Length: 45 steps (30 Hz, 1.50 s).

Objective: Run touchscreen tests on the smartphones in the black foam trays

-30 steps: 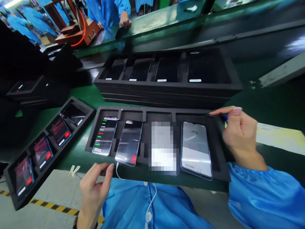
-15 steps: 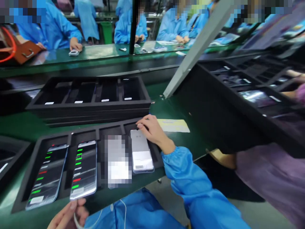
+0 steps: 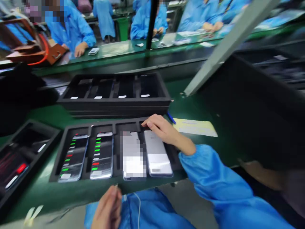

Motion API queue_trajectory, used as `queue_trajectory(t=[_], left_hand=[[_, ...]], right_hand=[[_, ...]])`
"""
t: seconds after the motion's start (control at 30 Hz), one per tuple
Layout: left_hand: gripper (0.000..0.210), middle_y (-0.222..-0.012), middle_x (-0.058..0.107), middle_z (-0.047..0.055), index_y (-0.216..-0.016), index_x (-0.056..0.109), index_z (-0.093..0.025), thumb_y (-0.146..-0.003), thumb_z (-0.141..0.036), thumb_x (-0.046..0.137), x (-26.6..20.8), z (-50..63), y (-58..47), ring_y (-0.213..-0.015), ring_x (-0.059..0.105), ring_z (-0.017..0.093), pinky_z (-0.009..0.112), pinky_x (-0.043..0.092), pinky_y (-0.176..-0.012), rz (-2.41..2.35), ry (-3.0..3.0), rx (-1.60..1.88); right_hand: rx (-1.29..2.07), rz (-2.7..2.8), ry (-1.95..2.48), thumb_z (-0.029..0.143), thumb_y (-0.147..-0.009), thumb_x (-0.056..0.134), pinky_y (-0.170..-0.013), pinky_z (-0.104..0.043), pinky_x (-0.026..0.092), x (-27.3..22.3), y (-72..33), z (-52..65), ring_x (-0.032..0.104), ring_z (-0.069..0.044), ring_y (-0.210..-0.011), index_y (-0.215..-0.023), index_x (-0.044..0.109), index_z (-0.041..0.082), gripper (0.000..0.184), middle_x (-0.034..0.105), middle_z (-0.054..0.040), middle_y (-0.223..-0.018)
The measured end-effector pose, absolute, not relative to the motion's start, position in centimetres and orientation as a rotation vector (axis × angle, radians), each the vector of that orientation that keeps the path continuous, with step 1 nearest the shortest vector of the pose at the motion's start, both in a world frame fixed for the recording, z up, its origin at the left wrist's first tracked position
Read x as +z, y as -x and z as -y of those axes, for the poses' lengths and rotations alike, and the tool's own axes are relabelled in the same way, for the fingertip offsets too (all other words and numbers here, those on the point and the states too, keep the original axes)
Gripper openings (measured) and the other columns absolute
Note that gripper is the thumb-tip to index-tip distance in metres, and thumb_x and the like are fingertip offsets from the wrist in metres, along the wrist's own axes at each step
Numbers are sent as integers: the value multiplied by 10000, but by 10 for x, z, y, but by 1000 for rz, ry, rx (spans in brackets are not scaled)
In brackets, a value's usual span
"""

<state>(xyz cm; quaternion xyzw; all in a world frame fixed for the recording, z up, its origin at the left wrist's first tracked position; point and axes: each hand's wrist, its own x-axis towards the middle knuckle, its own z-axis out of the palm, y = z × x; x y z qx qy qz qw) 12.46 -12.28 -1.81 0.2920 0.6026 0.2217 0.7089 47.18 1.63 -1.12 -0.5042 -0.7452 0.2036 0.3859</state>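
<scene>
In the middle of the bench a black foam tray point(image 3: 57, 165) holds several phones. Two of them, a left phone point(image 3: 74, 159) and a second phone point(image 3: 102, 156), lie screen up with green and red lines of text. Beside them a third phone point(image 3: 132, 159) is partly blurred out. The rightmost phone point(image 3: 158, 156) shows a silvery face. Over its top end rests my right hand point(image 3: 162, 128), fingers stretched to the tray's rim. Below the tray my left hand point(image 3: 108, 205) is closed, pinching what looks like the tip of a white cable point(image 3: 116, 185).
Behind stands a stack of black trays point(image 3: 116, 106) with dark phones. Another tray point(image 3: 30, 159) lies at left. A yellow paper point(image 3: 195, 126) and a blue pen point(image 3: 171, 117) are at right, near a slanted grey post point(image 3: 214, 63). Co-workers in blue point(image 3: 71, 25) sit across the bench.
The view has swung left, so things sit further right. My left hand has drawn away from the second phone's lower end. My right hand stays at the rightmost phone's top.
</scene>
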Motion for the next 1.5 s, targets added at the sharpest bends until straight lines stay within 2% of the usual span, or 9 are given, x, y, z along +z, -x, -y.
queue_trajectory(t=[0.07, 0.2, 0.37, 0.53, 0.7, 0.93, 1.1, 1.27, 1.5], left_hand=[[709, -595, 394, -88, -924, 682, -205, -785, -889, 803, -16, 124, -143, -486, 305, 64, 189, 241, -467, -1145, -681, 495], [684, -662, 625, -30, -1020, 633, -189, -889, -854, 728, -17, 120, -162, -497, 425, 81, 211, 356, -484, -1052, -780, 568], [699, -745, 728, 32, -1102, 679, -150, -913, -821, 732, -18, 125, -165, -524, 465, 94, 228, 438, -503, -1050, -775, 585], [697, -826, 774, 65, -1035, 697, -148, -854, -812, 809, -21, 125, -171, -530, 513, 94, 249, 507, -517, -1043, -671, 624], [658, -865, 793, 81, -971, 723, -139, -831, -766, 867, -18, 125, -173, -591, 562, 97, 261, 562, -591, -1054, -604, 689], [696, -879, 804, 68, -1113, 740, -147, -821, -763, 878, -19, 130, -173, -562, 589, 102, 279, 567, -591, -1070, -593, 676], [694, -854, 815, 66, -1086, 741, -152, -791, -759, 904, -21, 131, -176, -543, 580, 105, 276, 569, -568, -1089, -534, 715], [692, -895, 845, 124, -982, 810, -110, -735, -740, 956, -19, 125, -178, -588, 623, 103, 259, 576, -645, -1046, -419, 698], [646, -766, 813, 120, -883, 843, -93, -661, -672, 1024, -15, 119, -179, -552, 631, 97, 213, 513, -611, -1041, -338, 713]], right_hand=[[602, 2004, 1233, 669, -1160, 386, -1054, -499, 478, -4, -461, -26, 676, -303, -1135, -1206, 789, 256, 579, 793, -96, -1172], [783, 2253, 1183, 689, -1149, 386, -1150, -535, 446, 3, -440, -44, 655, -324, -1284, -1367, 753, 235, 624, 761, -116, -1348], [843, 2368, 1163, 695, -1154, 324, -1277, -571, 338, 1, -430, -51, 712, -306, -1231, -1354, 750, 233, 660, 773, -100, -1353], [856, 2368, 1166, 684, -1150, 346, -1152, -502, 471, 5, -430, -51, 743, -303, -1172, -1331, 760, 225, 644, 785, -101, -1320], [859, 2376, 1156, 641, -1163, 349, -1028, -437, 530, 10, -430, -52, 757, -278, -1069, -1302, 774, 218, 616, 805, -94, -1229], [865, 2371, 1144, 637, -1167, 344, -976, -411, 533, 8, -432, -54, 752, -269, -1057, -1276, 784, 224, 613, 807, -82, -1203], [899, 2374, 1130, 631, -1171, 348, -970, -395, 527, 7, -433, -55, 752, -262, -1079, -1264, 787, 231, 601, 806, -72, -1225], [934, 2358, 1154, 653, -1171, 354, -949, -379, 526, 6, -433, -58, 759, -256, -1052, -1277, 784, 247, 601, 815, -57, -1179], [969, 2339, 1157, 739, -1137, 336, -927, -396, 521, 9, -432, -59, 759, -275, -1016, -1192, 810, 258, 678, 824, -55, -1142]])
